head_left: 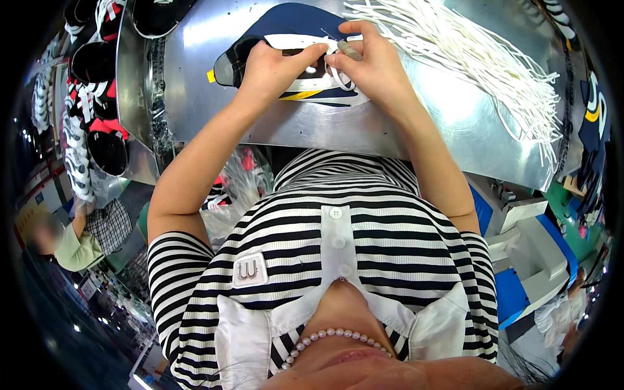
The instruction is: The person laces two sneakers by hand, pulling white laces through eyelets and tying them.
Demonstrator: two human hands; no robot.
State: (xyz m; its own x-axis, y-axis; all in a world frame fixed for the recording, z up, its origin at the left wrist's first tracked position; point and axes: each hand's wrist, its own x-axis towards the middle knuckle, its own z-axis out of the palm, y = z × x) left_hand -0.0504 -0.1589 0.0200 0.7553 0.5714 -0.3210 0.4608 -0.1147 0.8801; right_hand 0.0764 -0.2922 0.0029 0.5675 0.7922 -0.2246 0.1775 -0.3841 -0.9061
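Note:
A white, navy and yellow shoe upper (305, 95) lies on the metal tabletop, its dark-lined heel end to the left. My left hand (268, 70) grips it along the opening, thumb stretched toward the eyelets and the other fingers mostly hidden. On the far side of the eyelets, my right hand (378, 64) is closed around a small tool with a short tan handle (350, 51). A thin tip seems to extend from that handle toward the upper. A loop of white shoelace (340, 79) hangs below my right fingertips, beside the eyelets. Behind the upper lies a flat navy piece (292, 18).
A big loose bundle of white laces (474, 65) spreads over the right of the metal table (448, 123). Black, red and white shoes (97, 62) crowd a rack at left. A plastic bag (244, 175) is below the table edge. Another person (81, 244) is at far left.

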